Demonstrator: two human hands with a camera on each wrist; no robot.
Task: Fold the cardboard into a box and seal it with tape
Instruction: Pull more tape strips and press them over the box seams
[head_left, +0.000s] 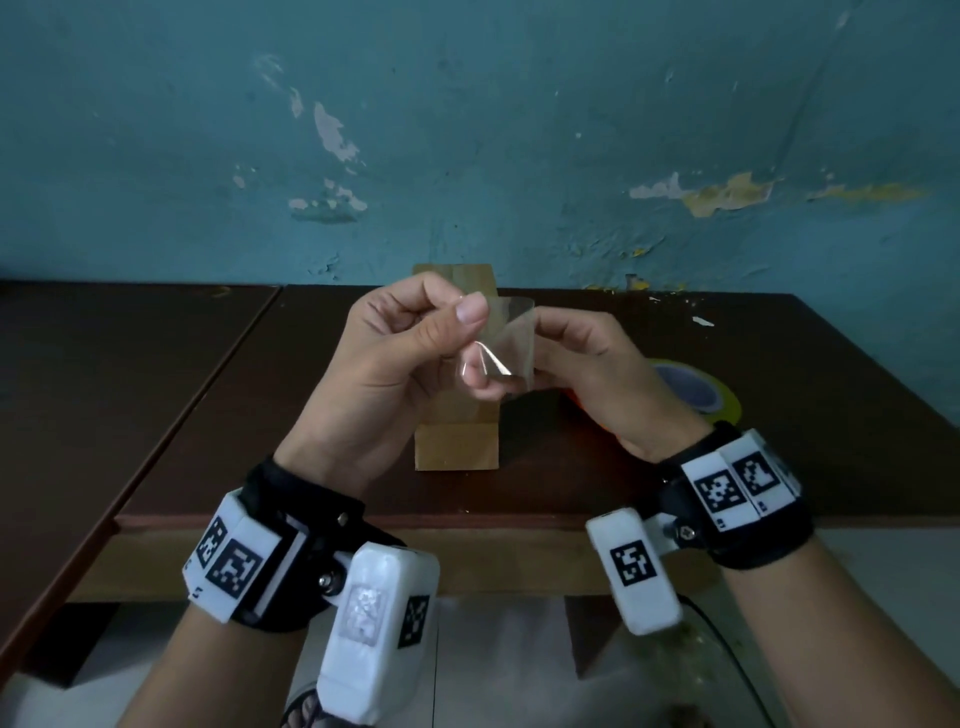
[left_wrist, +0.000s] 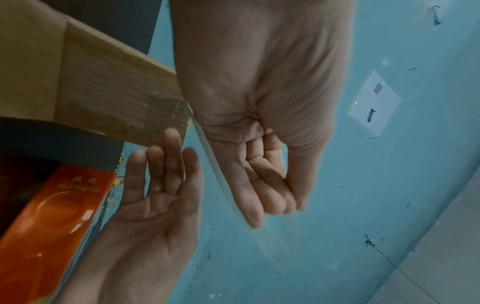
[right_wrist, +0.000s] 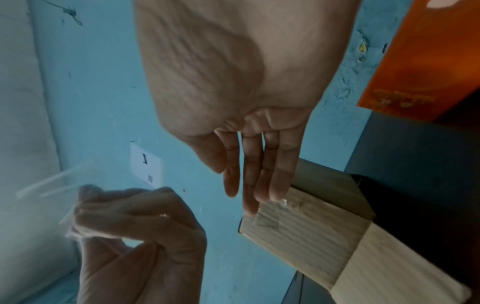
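Observation:
A clear strip of tape (head_left: 511, 332) hangs in the air between both hands, above the table. My left hand (head_left: 467, 319) pinches its left edge between thumb and curled fingers. My right hand (head_left: 519, 376) has straight fingers behind the strip, touching its right side. In the left wrist view the tape (left_wrist: 210, 156) shows edge-on beside my curled left hand (left_wrist: 262, 189) and the flat right hand (left_wrist: 161, 174). The brown cardboard box (head_left: 457, 449) lies folded on the table under the hands, with old tape on one flap (right_wrist: 275, 216). My right hand's fingers (right_wrist: 255, 176) hang straight above it.
A yellow tape roll (head_left: 696, 395) lies on the dark brown table (head_left: 208, 389) to the right of the box. An orange packet (left_wrist: 52, 226) sits beside it, partly hidden by my right hand. A peeling blue wall (head_left: 467, 130) stands directly behind the table.

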